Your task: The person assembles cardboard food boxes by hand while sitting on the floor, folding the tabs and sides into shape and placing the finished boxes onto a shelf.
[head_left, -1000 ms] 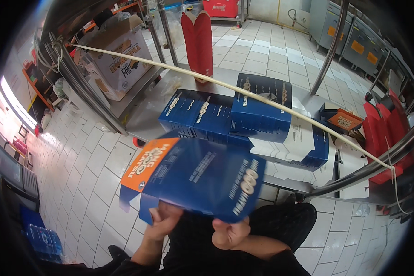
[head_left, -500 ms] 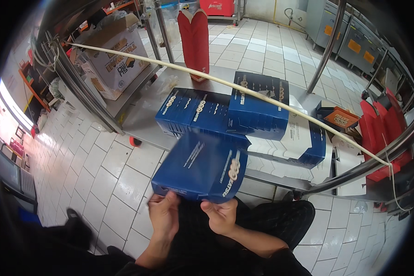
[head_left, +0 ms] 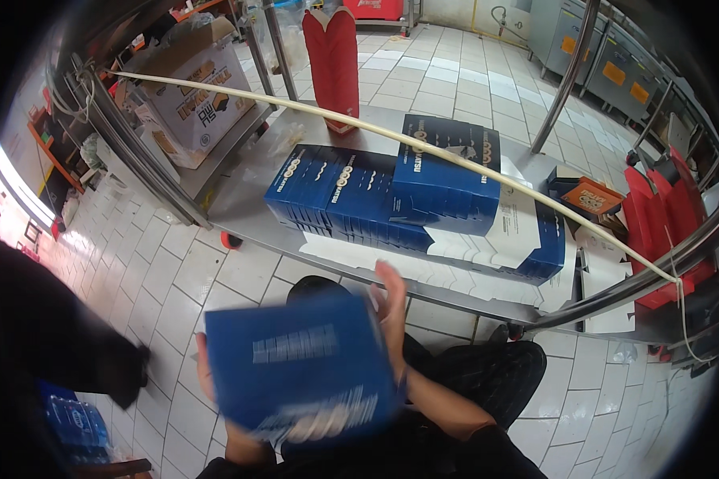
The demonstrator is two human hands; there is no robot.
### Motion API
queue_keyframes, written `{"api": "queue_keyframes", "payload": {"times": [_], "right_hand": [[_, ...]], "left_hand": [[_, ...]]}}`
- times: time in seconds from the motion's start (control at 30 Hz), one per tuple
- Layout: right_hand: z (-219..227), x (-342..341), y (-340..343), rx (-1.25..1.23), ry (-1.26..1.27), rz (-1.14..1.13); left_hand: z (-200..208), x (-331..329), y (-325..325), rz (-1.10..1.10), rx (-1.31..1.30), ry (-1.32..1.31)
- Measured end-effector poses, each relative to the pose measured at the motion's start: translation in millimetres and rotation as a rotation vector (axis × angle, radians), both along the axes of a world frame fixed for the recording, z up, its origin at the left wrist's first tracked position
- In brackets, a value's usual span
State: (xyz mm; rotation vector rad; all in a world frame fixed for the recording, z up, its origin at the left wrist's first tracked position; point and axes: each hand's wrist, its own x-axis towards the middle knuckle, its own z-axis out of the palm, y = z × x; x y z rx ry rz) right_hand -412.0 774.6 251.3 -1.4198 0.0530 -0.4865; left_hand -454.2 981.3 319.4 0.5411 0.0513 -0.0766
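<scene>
A blue cardboard box (head_left: pixel 299 359) with pale printing hangs in front of my lap, blurred by motion. My left hand (head_left: pixel 205 371) grips its left side; most of that hand is hidden behind the box. Beside the box's right edge is my right hand (head_left: pixel 390 307), with its fingers stretched out and apart. Whether its palm touches the box I cannot tell. Beyond my hands, more blue cardboard boxes (head_left: pixel 351 191) are stacked on a low metal shelf (head_left: pixel 252 231), over white card pieces (head_left: pixel 455 283).
A pale pole (head_left: pixel 311 108) crosses above the shelf. Red cartons stand in a tall stack (head_left: pixel 331 76) behind and in another group (head_left: pixel 667 215) at right. A white printed carton (head_left: pixel 196 104) sits back left. A dark-clad person's leg (head_left: pixel 64 319) is at left.
The box has come down and left toward me and turned, its printed edge now nearer my lap. My right hand has let go its front-edge pinch and opened. A person's leg has moved in at left.
</scene>
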Motion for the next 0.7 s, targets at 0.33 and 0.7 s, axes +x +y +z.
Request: {"api": "queue_keyframes", "payload": {"times": [0.33, 0.7], "right_hand": [[6.9, -19.3, 8.7, -0.228, -0.496, -0.069], [3.5, -23.1, -1.8, -0.779, -0.589, 0.059]], "left_hand": [[4.5, -7.8, -51.0, 0.091, 0.688, -0.257], [9.3, -17.1, -58.5, 0.58, 1.257, -0.203]]}}
